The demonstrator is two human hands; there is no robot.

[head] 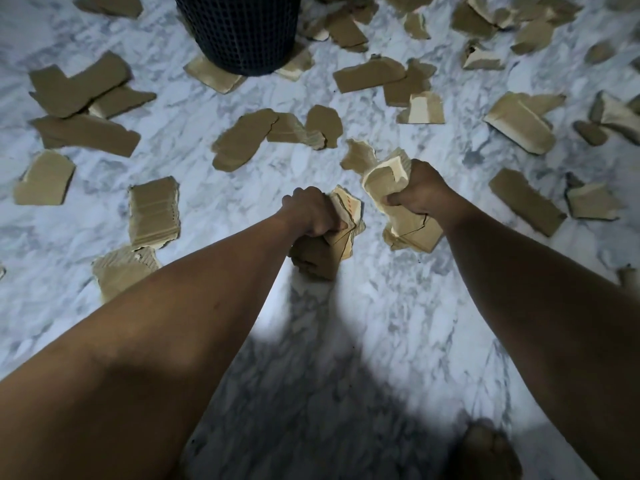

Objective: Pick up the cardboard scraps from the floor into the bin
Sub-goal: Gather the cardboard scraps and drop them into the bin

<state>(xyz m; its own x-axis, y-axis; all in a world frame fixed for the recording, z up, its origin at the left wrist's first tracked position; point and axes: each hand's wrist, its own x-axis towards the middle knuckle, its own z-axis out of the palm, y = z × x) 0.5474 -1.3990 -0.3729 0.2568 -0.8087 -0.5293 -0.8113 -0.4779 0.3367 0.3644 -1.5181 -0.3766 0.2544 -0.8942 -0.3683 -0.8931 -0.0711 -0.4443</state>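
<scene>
Both fists full: left hand (311, 213) and right hand (420, 188) each clamp cardboard scraps (398, 202); bin (239, 32) stands far, slightly left, nearer the left hand.

The floor (346, 341) is white marble with grey veins running through it in irregular streaks. Its far part is brightly lit. Nearer the camera a broad dark shadow (311, 410) spreads across it, with a paler patch between the shadow's two lobes. A bare foot (485, 452) stands on the floor at the lower right, inside the shadow; it is dim and blurred, and its toes can hardly be made out.
</scene>
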